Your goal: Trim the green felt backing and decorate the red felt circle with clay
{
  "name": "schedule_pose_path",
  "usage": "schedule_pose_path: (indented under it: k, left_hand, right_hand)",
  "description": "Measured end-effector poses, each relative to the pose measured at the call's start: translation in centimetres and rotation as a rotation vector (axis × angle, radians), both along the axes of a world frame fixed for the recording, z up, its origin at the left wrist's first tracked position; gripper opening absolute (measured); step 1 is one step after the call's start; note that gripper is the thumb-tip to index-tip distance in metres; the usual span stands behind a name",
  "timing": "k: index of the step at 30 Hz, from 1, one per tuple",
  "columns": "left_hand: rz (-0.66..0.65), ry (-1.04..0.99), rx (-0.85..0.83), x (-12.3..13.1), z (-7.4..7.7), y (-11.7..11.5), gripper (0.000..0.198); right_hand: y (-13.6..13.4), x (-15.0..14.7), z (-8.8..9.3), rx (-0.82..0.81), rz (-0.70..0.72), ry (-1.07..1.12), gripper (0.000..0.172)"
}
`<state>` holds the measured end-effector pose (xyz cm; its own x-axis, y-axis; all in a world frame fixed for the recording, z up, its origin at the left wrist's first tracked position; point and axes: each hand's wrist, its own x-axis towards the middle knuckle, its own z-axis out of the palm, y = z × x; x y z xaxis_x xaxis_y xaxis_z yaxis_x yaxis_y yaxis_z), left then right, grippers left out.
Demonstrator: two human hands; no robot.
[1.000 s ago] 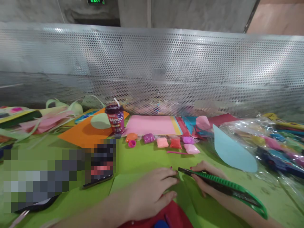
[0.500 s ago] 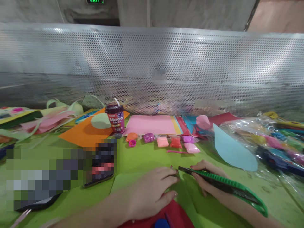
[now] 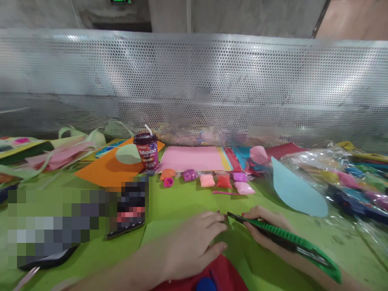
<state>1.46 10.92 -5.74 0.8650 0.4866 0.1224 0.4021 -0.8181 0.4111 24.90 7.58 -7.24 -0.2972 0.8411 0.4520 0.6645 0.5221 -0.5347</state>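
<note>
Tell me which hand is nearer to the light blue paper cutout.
Right. The right hand, gripping a green tool, lies just left of the cutout; the left hand rests farther left.

One head-worn camera looks forward and slightly down across the green tabletop. It sits close above the left hand and right hand and faces a perforated metal screen.

Left hand lay flat on the table, right hand just right of it gripping a knife, clay packets behind both, paper stack behind those, cup left of the stack, phone left of the hands, perforated panel rearmost.
</note>
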Motion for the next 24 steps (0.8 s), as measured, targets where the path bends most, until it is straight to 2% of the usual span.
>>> schedule_pose_path:
  k: [7,13,18,24]
  left_hand:
    - [0.07,0.008,0.087,1.0,-0.2,-0.3,0.041]
    - [0.083,-0.01,0.142,1.5,-0.4,-0.1,0.034]
    - [0.066,-0.028,0.144,1.5,-0.2,0.1,0.031]
    - [0.071,-0.044,0.193,1.5,-0.7,0.4,0.031]
  right_hand:
    - [0.0,0.0,0.5,0.112,0.055,-0.103,0.01]
    - [-0.1,0.0,0.6,0.153,0.122,-0.134,0.013]
    - [0.1,0.4,0.5,0.015,0.078,-0.076,0.009]
    - [0.4,0.7,0.6,0.019,0.111,-0.097,0.008]
